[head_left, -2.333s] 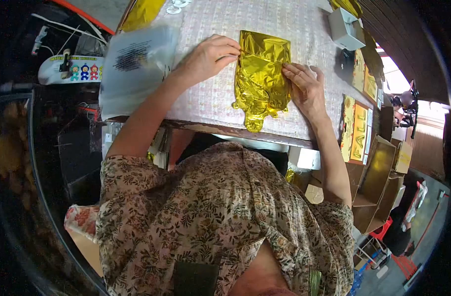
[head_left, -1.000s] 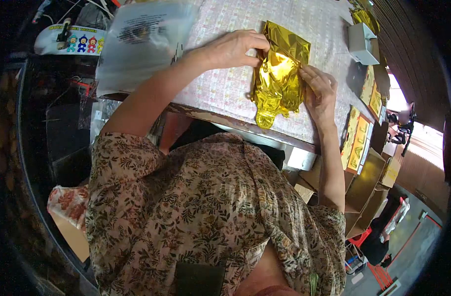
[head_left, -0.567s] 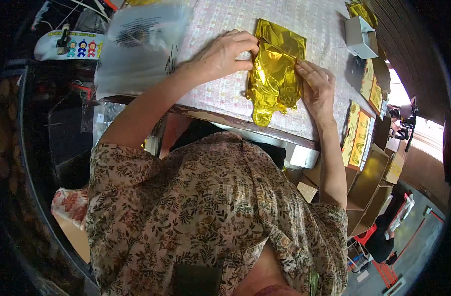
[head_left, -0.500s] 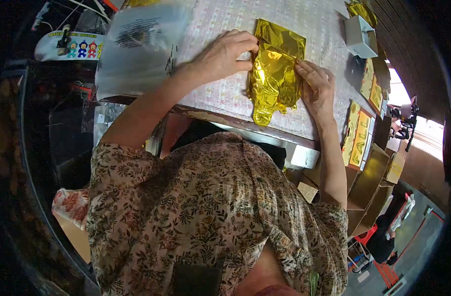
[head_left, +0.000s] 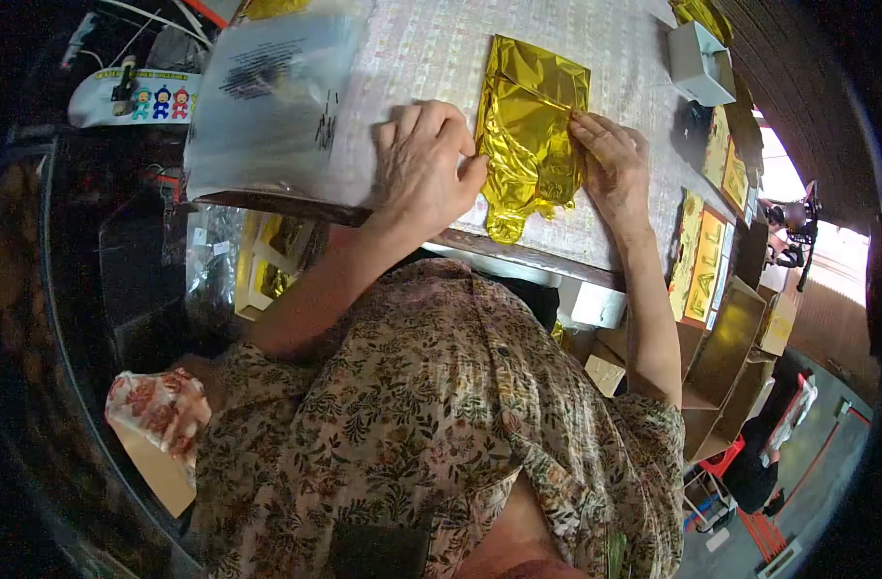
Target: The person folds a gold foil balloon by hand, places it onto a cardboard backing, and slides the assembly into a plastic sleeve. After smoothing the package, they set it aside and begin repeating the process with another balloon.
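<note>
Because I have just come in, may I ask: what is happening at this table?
A person is handling a crinkled gold foil piece on a cloth-covered table. The right hand has its fingers at the foil's right edge. The left hand is beside the left edge; contact is unclear. Clear plastic lies farther left.

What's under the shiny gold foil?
The gold foil lies on a pale patterned cloth, which shows around it. Whatever is directly beneath is covered, so I can't tell.
</note>
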A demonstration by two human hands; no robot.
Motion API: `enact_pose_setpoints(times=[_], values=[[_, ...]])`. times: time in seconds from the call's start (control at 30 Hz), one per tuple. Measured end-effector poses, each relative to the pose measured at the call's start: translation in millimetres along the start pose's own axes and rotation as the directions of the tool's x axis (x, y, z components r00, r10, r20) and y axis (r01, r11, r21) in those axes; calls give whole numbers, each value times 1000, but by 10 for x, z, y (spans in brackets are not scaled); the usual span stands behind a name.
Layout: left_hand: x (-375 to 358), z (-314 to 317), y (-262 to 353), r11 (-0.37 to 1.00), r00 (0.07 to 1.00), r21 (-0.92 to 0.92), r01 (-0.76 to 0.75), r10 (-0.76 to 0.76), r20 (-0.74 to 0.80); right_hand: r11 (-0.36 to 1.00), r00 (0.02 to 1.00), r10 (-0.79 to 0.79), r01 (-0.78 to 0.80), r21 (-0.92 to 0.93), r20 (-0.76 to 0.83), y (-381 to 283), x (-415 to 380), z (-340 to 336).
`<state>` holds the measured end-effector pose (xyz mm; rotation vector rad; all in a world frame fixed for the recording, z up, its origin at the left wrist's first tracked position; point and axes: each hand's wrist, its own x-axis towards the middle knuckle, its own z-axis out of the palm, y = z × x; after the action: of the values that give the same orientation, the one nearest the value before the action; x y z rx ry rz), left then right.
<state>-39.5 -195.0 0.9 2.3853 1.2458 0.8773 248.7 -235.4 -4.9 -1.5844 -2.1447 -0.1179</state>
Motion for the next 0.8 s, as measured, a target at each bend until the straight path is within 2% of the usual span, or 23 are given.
enact_pose_setpoints(times=[0.1, 0.2, 0.33, 0.5, 0.63, 0.7, 0.8], values=[[29, 22, 40, 997, 998, 77, 20, -16, -55, 1000, 1000, -6, 6, -21, -14, -31, 29, -13], [37, 37, 60, 995, 999, 101, -7, 11, -41, 1000, 999, -12, 11, -28, -33, -35, 33, -12], [39, 46, 76, 999, 997, 34, 5, -3, -71, 1000, 999, -11, 10, -26, -39, -52, 44, -19], [55, 81, 165, 981, 981, -34, 191, -189, 35, 1000, 999, -9, 9, -16, -49, -21, 31, 10], [35, 116, 165, 982, 980, -4, 190, -189, 57, 1000, 999, -10, 9, -15, -37, -30, 34, -9], [8, 150, 159, 995, 994, 19, 97, -96, -57, 1000, 999, -11, 11, -15, -40, -23, 30, 2], [5, 157, 174, 996, 991, 71, 57, -47, -125, 1000, 999, -11, 11, -18, -34, -31, 24, -12]])
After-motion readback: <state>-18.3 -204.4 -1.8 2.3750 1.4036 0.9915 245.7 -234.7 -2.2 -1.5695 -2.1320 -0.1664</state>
